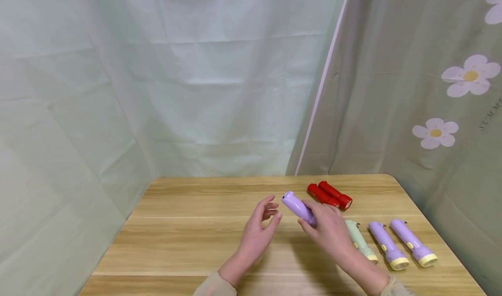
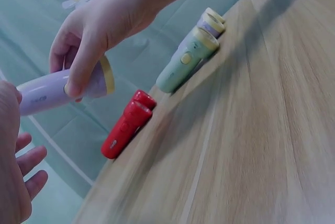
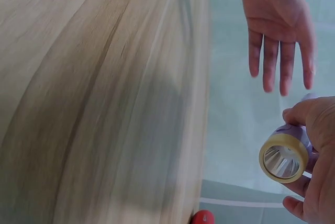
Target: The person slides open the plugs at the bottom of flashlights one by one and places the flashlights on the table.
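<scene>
My right hand (image 1: 328, 227) grips a purple flashlight (image 1: 297, 207) above the middle of the table, its tail end pointing up and left. In the right wrist view, the cream-rimmed lens of this flashlight (image 3: 283, 160) faces the camera. To the left of it, my left hand (image 1: 259, 229) hovers with relaxed fingers and holds nothing; a small gap parts it from the flashlight in the head view. The left wrist view shows the right thumb (image 2: 78, 80) lying on the flashlight's side near its yellow button.
Two red flashlights (image 1: 330, 195) lie at the back right of the wooden table (image 1: 176, 235). Nearer the right edge lie a green flashlight (image 1: 360, 240) and two more purple flashlights (image 1: 388, 246), side by side. Curtains (image 1: 219, 91) hang behind the table.
</scene>
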